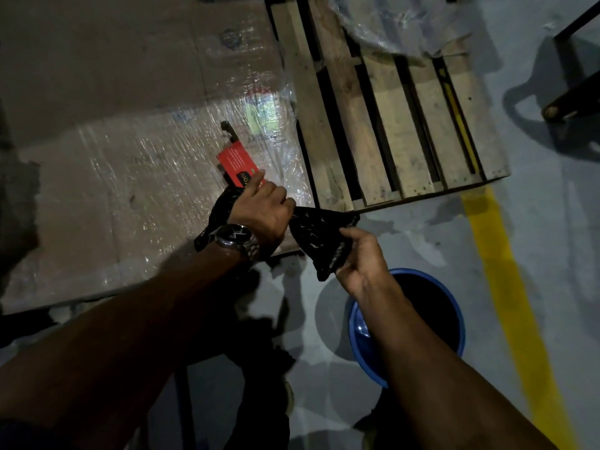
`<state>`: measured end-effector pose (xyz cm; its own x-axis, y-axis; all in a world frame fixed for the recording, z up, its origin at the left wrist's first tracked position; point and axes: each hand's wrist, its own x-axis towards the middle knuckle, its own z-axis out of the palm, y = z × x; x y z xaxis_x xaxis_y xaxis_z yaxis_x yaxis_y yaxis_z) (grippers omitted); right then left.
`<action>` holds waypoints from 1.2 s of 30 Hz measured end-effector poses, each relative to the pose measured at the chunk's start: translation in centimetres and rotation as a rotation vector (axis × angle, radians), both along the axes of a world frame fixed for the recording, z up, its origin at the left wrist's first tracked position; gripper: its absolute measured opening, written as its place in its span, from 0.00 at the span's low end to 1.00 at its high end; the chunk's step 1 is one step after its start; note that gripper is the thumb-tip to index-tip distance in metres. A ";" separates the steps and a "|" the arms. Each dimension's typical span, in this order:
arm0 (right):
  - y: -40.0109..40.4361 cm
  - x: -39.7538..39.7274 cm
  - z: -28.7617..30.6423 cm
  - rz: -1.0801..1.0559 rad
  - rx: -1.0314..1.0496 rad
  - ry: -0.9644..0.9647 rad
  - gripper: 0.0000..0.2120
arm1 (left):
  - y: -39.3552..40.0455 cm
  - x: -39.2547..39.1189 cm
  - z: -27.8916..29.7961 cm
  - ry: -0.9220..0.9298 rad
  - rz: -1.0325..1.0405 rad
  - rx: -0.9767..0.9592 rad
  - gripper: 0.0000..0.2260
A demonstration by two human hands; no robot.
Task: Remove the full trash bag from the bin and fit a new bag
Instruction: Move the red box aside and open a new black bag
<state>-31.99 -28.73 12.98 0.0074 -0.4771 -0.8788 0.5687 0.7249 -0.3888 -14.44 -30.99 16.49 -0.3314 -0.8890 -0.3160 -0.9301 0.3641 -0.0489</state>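
A folded black trash bag (319,230) is stretched between both hands in the middle of the head view. My left hand (266,211), with a metal watch on the wrist, grips its left end above the edge of a wrapped carton. My right hand (360,261) pinches the bag's lower right corner. Below my right forearm stands a blue round bin (360,332) on the floor; its inside looks dark and I see no bag in it.
A plastic-wrapped cardboard carton (130,177) fills the left, with a red packet (238,164) lying on it. A wooden pallet (389,118) lies beyond the hands. A yellow floor line (506,271) runs at the right. Dark metal legs (571,92) stand at the far right.
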 end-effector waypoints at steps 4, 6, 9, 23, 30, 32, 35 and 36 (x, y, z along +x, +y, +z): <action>-0.1 0.4 0.5 0.057 -0.075 0.035 0.15 | 0.7 0.5 -0.8 0.002 -0.027 -0.110 0.11; 0.0 0.7 0.5 0.095 -0.122 0.145 0.16 | 0.9 0.8 -1.1 -0.018 -0.027 -0.208 0.07; -0.2 0.2 0.1 0.044 -0.063 0.218 0.12 | 1.1 1.4 -1.6 0.016 0.052 -0.243 0.07; -0.1 1.5 0.6 0.326 -0.169 0.384 0.11 | 0.1 -2.4 -0.4 -0.019 -0.038 0.127 0.18; -0.9 1.7 -0.7 0.543 -0.095 0.854 0.11 | 0.2 -0.3 -0.3 0.003 -0.037 -0.044 0.14; -0.6 1.4 -1.2 0.461 -0.054 0.783 0.08 | -0.5 1.0 0.2 -0.001 0.050 -0.026 0.16; 0.0 1.3 -1.8 0.401 -0.010 0.697 0.08 | -1.1 3.3 0.4 0.016 0.224 -0.038 0.20; 0.0 1.5 -1.7 0.421 -0.004 0.695 0.08 | -1.2 3.9 0.4 0.019 0.254 -0.056 0.19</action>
<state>-30.46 -28.74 11.31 -0.3598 -0.5591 -0.7469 -0.1236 0.8221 -0.5558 -10.56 -32.23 16.88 -0.1006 -0.9605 -0.2596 -0.9923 0.1159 -0.0441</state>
